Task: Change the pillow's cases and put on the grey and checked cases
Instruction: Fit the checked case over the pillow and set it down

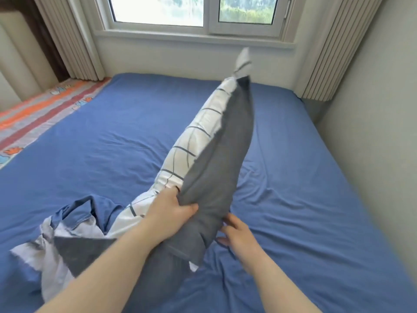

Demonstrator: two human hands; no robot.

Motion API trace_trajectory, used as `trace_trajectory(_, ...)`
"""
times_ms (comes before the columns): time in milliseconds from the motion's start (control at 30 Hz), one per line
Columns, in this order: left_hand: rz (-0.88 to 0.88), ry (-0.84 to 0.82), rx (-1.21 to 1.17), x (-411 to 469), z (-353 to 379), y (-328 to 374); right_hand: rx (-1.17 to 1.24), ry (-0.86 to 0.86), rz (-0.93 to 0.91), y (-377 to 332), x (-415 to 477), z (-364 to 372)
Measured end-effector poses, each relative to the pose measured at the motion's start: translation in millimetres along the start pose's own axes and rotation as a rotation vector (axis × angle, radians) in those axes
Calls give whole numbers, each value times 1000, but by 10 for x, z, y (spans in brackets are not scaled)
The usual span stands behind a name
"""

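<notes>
Grey-and-checked pillow [212,141] runs diagonally from lower centre to upper centre of frame, raised off the blue bed sheet [304,177], likely so the case settles. Left hand [171,208] pinches grey fabric near the open end. Right hand [237,231], fingers spread, steadies the underside. Removed blue case [74,218] lies crumpled lower left.

Left hand [172,207] clenched, right hand [237,232] open-fingered

Single head-worn wide-angle view, looking forward and down along the blue-sheeted bed [293,177]. Close over both bare forearms, entering from 6 o'clock. White-framed window [203,30] at 12 o'clock, pleated beige curtains [67,37] at 10 and 2 o'clock.
</notes>
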State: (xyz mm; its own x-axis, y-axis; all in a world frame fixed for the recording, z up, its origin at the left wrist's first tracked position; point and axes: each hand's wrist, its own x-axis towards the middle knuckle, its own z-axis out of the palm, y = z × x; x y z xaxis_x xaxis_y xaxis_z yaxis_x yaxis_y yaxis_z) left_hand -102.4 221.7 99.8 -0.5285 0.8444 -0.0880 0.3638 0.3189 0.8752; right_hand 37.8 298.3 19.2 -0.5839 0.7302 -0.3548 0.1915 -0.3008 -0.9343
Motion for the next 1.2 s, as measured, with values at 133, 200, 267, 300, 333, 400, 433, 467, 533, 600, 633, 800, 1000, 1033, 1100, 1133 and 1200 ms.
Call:
trace_trajectory(133,27,-60,621,-383,686,-91,210,192,126,107,-192,-371)
trace_trajectory(200,27,-259,673,-569,1098,-259,284,282,259,323,-308,-544)
trace_trajectory(267,9,-461,678,-669,1386,-396,244,383,343,570,-385,-721)
trace_trajectory(300,-3,-486,650,-672,1466,-459,188,452,359,695,-433,-816)
trace_trajectory(333,-19,-445,582,-636,1504,-519,128,517,373,783,-477,-900)
trace_trajectory(400,-21,-252,428,-501,1476,-591,61,585,381,892,-567,-1044)
trace_trajectory(433,-5,-137,377,-401,1423,-606,56,596,363,919,-587,-1094)
trace_trajectory(467,16,-46,346,-289,1368,-631,53,606,340,940,-592,-1133)
trace_trajectory(533,38,12,344,-41,1282,-718,31,634,301,952,-587,-1175)
trace_trajectory(600,-62,-33,342,210,1233,-844,7,652,275,997,-529,-1188)
trace_trajectory(633,-163,-76,302,328,1221,-909,7,651,277,1044,-485,-1197)
trace_trajectory(800,-571,-333,40,646,1313,-1382,79,663,327,1403,-209,-1231)
trace_trajectory(1000,-516,-354,-98,536,1637,-1349,-1,807,251,1627,-114,-1237)
trace_trajectory(1033,-480,-276,-135,509,1648,-1322,-33,819,209,1609,-107,-1211)
trace_trajectory(1100,-412,-126,-223,434,1568,-1339,-87,826,121,1568,-94,-1145)
trace_trajectory(1133,-385,-66,-246,367,1497,-1393,-129,819,79,1557,-98,-1115)
trace_trajectory(1200,-384,-1,-258,222,1359,-1536,-236,745,46,1558,-68,-1068)
